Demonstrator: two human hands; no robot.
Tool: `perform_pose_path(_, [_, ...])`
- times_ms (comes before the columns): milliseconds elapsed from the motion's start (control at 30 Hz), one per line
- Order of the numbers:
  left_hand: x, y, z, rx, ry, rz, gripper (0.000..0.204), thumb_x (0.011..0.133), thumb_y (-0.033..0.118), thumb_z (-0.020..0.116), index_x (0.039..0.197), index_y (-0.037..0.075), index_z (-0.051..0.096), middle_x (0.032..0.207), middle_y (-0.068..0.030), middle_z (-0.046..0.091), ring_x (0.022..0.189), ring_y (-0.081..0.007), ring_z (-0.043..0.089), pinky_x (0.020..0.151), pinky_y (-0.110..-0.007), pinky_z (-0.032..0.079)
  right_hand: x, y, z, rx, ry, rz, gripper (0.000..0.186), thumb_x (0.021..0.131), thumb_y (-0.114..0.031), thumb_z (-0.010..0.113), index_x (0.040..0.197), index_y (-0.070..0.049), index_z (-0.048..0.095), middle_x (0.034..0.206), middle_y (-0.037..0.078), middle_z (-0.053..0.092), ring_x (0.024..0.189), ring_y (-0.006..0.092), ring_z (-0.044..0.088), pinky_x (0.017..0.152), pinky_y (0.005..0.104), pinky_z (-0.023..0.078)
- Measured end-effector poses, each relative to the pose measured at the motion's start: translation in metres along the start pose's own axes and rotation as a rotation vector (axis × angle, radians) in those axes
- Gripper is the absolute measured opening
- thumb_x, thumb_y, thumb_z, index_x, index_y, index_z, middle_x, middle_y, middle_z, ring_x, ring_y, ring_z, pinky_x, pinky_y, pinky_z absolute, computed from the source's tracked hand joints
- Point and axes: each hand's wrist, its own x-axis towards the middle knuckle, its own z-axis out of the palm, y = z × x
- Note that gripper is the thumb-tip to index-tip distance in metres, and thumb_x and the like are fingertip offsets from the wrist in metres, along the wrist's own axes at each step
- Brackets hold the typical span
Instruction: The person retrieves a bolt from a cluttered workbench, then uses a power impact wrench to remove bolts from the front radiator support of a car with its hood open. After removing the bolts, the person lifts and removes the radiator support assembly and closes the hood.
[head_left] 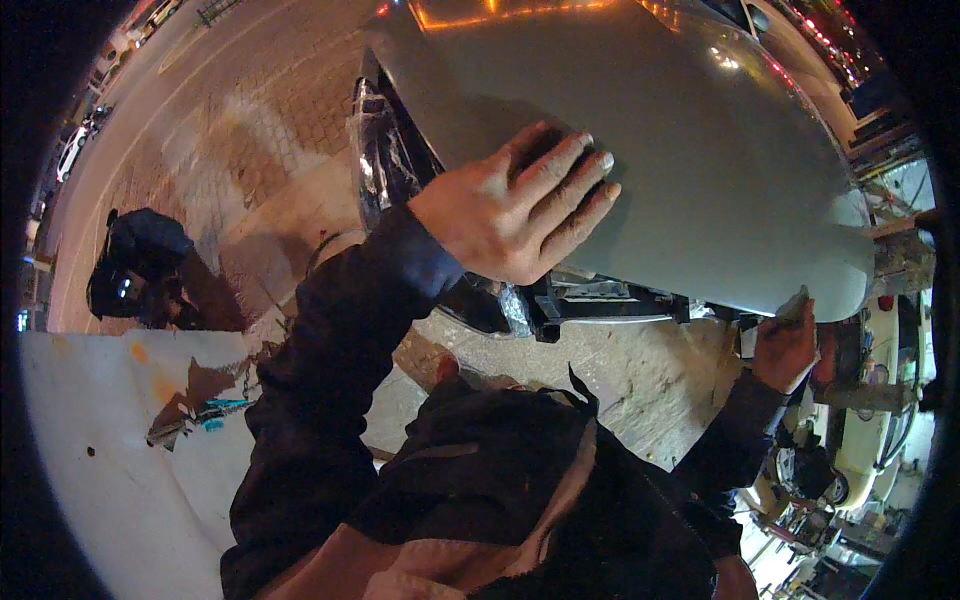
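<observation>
A grey car hood (690,190) spreads out in front of me, its surface dull. My left hand (515,210) lies on it near the left front corner, palm down with fingers stretched out. Beside that wrist is a headlight (375,150) that looks wrapped in clear film. My right hand (783,352) is at the hood's front edge on the right, fingers closed. A small grey piece (795,303) sticks up at its fingertips; its kind is unclear. Below the hood's edge, the dark front frame (600,296) of the car shows.
At the lower left a pale, stained panel (110,420) stands close to my left arm. Beyond it is a black bulky object (140,262) on the paving (250,130). Cluttered workshop gear (810,470) lies on the right. A white car (72,153) stands far left.
</observation>
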Motion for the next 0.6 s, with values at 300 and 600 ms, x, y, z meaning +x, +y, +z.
perform_pose_path(300, [0.044,-0.051,-0.029,0.024,0.138,0.033,0.047,0.085,0.014,0.067,0.129,0.000,0.075,0.127,-0.0199,0.075,0.117,-0.0338,0.073,0.093,-0.042,0.064,0.042,-0.061,-0.010,-0.689,0.082,-0.638,0.061,0.090,-0.012,0.066,0.149,0.001,0.057,0.120,0.017,0.074,0.096,0.0231,0.074,0.088,0.0340,0.060])
perform_pose_path(600, [0.092,-0.113,-0.032,-0.035,0.481,0.089,0.030,0.102,0.027,0.074,0.118,0.003,0.079,0.102,-0.0210,0.079,0.093,-0.0274,0.081,0.075,-0.041,0.073,0.072,-0.149,0.033,0.008,-0.065,-0.251,0.021,0.112,-0.026,0.058,0.107,-0.007,0.065,0.077,0.004,0.060,0.066,0.0102,0.055,0.057,0.0221,0.042])
